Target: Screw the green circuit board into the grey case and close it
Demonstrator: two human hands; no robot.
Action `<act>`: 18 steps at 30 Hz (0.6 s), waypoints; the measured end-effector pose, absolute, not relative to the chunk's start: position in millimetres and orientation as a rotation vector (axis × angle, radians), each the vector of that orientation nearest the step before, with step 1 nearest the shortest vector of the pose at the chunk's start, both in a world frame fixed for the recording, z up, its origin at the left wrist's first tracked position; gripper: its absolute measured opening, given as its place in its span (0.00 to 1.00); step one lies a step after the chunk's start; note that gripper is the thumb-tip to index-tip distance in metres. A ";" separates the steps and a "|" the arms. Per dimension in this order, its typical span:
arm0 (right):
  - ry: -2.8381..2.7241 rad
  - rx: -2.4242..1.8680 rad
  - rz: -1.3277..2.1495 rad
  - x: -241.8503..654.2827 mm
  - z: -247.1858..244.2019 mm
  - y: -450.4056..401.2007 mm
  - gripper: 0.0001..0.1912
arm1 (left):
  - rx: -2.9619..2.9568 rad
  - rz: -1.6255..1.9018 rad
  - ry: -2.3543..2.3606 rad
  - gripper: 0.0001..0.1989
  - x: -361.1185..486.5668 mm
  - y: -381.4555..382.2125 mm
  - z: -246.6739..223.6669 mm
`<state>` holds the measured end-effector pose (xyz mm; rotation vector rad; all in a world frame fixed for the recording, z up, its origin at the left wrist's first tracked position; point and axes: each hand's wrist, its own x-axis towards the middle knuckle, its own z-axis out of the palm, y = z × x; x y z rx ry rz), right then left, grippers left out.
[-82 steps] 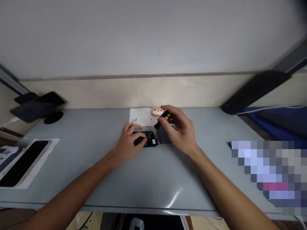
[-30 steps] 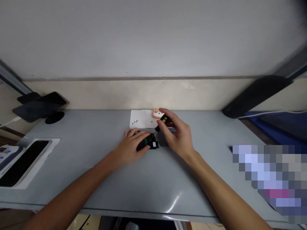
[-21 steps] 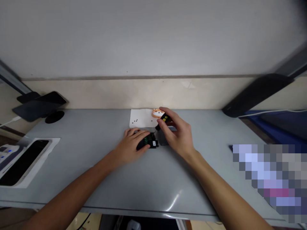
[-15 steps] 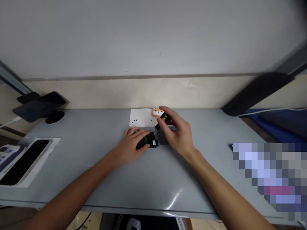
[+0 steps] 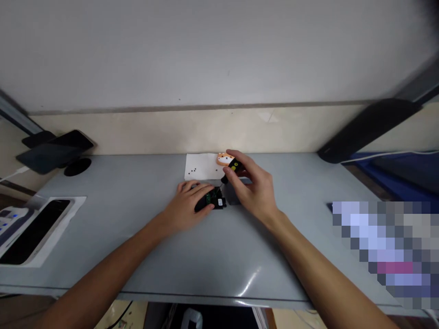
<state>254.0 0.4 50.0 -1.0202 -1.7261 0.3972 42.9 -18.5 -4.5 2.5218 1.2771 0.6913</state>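
Observation:
A small black device (image 5: 216,201) with an exposed green circuit board lies on the grey table (image 5: 219,256). My left hand (image 5: 187,203) is closed around its left side, thumb on the near edge and fingers over the far one. In my right hand (image 5: 255,185) is a black and yellow screwdriver (image 5: 234,167), tilted, its shaft pointing down at the board; whether the tip touches is too small to tell. Behind the device, several tiny dark screws (image 5: 192,171) rest on white paper (image 5: 204,165), beside an orange and white animal-faced object (image 5: 225,158).
A phone (image 5: 36,230) lies on white paper at the left, near a power strip (image 5: 8,219). Another phone (image 5: 56,151) leans on a stand behind. A black cylindrical object (image 5: 370,128) stands at the back right; a blurred patch (image 5: 387,251) covers the right side.
The view has shifted very slightly. Both hands, the device and the screwdriver stay in nearly the same places.

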 end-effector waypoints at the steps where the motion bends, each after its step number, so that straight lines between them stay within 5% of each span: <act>1: -1.727 -1.020 0.393 254.0 49.8 0.5 0.20 | 2.523 0.693 1.275 0.24 43.0 -18.4 -4.8; 18: -1.725 -1.027 0.382 252.9 49.8 1.8 0.19 | 2.507 0.702 1.267 0.24 43.9 -17.8 -5.4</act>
